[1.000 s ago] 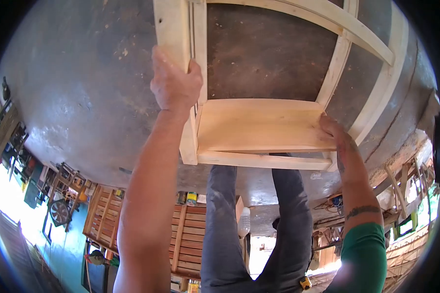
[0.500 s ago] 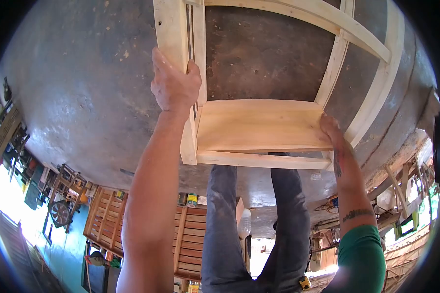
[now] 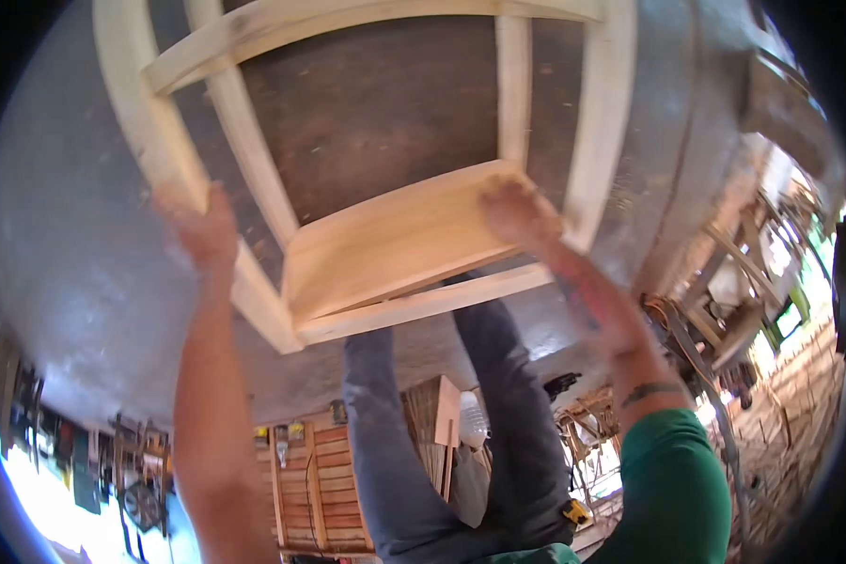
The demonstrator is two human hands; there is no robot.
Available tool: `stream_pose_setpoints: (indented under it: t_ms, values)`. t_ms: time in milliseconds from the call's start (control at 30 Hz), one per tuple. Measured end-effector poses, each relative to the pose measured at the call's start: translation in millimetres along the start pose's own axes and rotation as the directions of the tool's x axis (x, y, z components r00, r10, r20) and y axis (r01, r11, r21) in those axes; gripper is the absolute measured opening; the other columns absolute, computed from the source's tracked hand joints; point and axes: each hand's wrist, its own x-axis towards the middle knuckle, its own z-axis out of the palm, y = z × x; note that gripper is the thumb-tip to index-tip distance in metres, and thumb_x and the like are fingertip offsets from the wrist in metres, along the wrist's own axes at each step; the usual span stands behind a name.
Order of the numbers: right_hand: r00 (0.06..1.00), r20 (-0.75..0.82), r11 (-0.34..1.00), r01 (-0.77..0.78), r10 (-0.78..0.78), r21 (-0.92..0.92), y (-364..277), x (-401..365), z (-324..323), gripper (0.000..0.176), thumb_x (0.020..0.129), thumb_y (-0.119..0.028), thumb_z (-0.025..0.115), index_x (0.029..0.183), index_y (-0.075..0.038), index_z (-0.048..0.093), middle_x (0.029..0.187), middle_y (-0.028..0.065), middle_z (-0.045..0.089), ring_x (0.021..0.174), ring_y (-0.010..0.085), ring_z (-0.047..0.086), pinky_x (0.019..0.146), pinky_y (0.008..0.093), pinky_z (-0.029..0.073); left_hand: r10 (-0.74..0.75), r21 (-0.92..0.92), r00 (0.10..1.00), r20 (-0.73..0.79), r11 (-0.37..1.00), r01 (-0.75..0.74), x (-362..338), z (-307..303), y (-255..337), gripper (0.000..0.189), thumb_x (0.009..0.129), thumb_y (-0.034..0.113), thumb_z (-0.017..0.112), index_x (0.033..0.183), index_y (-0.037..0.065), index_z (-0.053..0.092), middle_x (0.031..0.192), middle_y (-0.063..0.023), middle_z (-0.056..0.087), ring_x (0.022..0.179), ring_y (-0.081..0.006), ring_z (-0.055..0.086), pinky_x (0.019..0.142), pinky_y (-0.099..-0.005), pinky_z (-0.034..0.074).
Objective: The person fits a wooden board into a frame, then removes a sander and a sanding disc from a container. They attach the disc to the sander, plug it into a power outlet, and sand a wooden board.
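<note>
L hand (image 3: pixel 200 226) fingers clamped on pale squared wooden frame post (image 3: pixel 146 117); R hand (image 3: pixel 519 211) nearer, touching R end of flat pale-wood board (image 3: pixel 390 242), long axis running L from R fingers; R grip blurred, can't tell.

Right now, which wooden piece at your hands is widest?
The board at the right hand: a broad panel, while the frame bars around it are narrow.

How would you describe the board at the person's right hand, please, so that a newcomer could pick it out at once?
Start with the pale wooden frame filling the upper middle of the view. At its lower end, above the trousered legs, a board slants up the picture to the right hand. It is the one broad, flat panel; the frame's own pieces are narrow bars.
</note>
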Motion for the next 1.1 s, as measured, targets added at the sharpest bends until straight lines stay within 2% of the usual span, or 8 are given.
stream_pose_setpoints:
  t_ms: [267,333,433,533,833,933,1000,1100]
  values:
    - [0.711,-0.408,0.639,-0.075,0.573,0.766,-159.2,-79.9,-115.0,0.030,0.089,-0.022,0.060,0.111,-0.003,0.056,0.107,0.0185,0.059,0.104,0.0343,0.054,0.091,0.0447,0.042,-0.119,0.148,0.993,0.013,0.982,0.116,-0.5,-14.2,20.2,0.082,0.078,0.035,0.070,0.135,-0.005,0.028,0.118,-0.0293,0.055,0.105,-0.0441,0.057,0.090,-0.0469,0.045]
    - [0.379,0.355,-0.417,0.096,0.855,0.904,-143.9,-76.5,-106.3,0.031,0.088,-0.022,0.062,0.110,-0.001,0.057,0.100,0.0151,0.061,0.092,0.0297,0.059,0.080,0.0397,0.047,-0.092,0.124,0.996,-0.007,0.988,0.092,-0.3,-8.0,14.3,0.081,0.078,0.035,0.070,0.135,-0.005,0.029,0.118,-0.0294,0.055,0.105,-0.0442,0.057,0.091,-0.0467,0.045]
    - [0.424,0.480,-0.548,0.048,0.768,0.835,-102.4,-73.6,-104.7,0.030,0.084,-0.018,0.067,0.104,0.001,0.058,0.102,0.0119,0.062,0.087,0.0221,0.058,0.079,0.0410,0.048,-0.096,0.110,0.995,-0.006,0.989,0.096,0.4,-11.5,11.7,0.082,0.078,0.035,0.070,0.135,-0.005,0.029,0.120,-0.0290,0.054,0.108,-0.0441,0.055,0.093,-0.0461,0.044]
    - [0.379,0.253,0.008,-0.569,0.890,0.822,-69.0,-76.3,-58.3,0.031,0.085,-0.021,0.067,0.107,0.000,0.061,0.096,0.0091,0.064,0.088,0.0190,0.060,0.080,0.0386,0.048,-0.139,0.098,0.990,0.009,0.986,0.138,1.1,-14.9,19.3,0.082,0.077,0.035,0.071,0.136,-0.004,0.030,0.121,-0.0286,0.053,0.109,-0.0439,0.054,0.094,-0.0460,0.043]
    - [0.610,0.570,-0.770,0.108,0.551,0.629,-22.3,-31.6,-35.6,0.039,0.091,-0.032,0.057,0.118,-0.004,0.056,0.101,0.0122,0.065,0.089,0.0238,0.065,0.081,0.0365,0.054,-0.197,-0.046,0.971,0.134,0.978,0.205,-2.0,-23.9,24.3,0.074,0.078,0.028,0.067,0.134,-0.004,0.030,0.122,-0.0268,0.052,0.101,-0.0411,0.060,0.086,-0.0449,0.050]
    - [0.440,0.578,-0.608,-0.086,0.687,0.789,-18.1,-33.9,-72.4,0.034,0.088,-0.012,0.056,0.120,-0.003,0.055,0.109,0.0105,0.062,0.096,0.0234,0.062,0.083,0.0401,0.050,-0.165,-0.152,0.972,0.170,0.970,0.191,-4.1,-17.3,31.3,0.075,0.078,0.028,0.067,0.135,-0.004,0.030,0.121,-0.0276,0.053,0.106,-0.0415,0.057,0.090,-0.0457,0.046]
    - [0.634,0.423,0.306,-0.725,0.647,0.617,-26.4,-43.7,-126.0,0.038,0.091,-0.033,0.053,0.109,-0.002,0.064,0.096,0.0120,0.068,0.085,0.0231,0.065,0.069,0.0373,0.051,-0.181,-0.107,0.968,0.176,0.973,0.202,-4.1,-21.2,39.3,0.074,0.079,0.027,0.065,0.135,-0.005,0.029,0.123,-0.0273,0.052,0.106,-0.0413,0.058,0.089,-0.0475,0.046]
    - [0.537,0.386,-0.265,-0.291,0.750,0.919,-11.6,-38.4,-61.8,0.025,0.086,-0.023,0.061,0.102,-0.005,0.067,0.092,0.0060,0.067,0.078,0.0222,0.064,0.059,0.0349,0.049,-0.160,-0.085,0.977,0.143,0.981,0.173,-4.7,-20.2,34.1,0.075,0.080,0.028,0.063,0.136,-0.005,0.028,0.126,-0.0267,0.050,0.108,-0.0406,0.057,0.089,-0.0478,0.046]
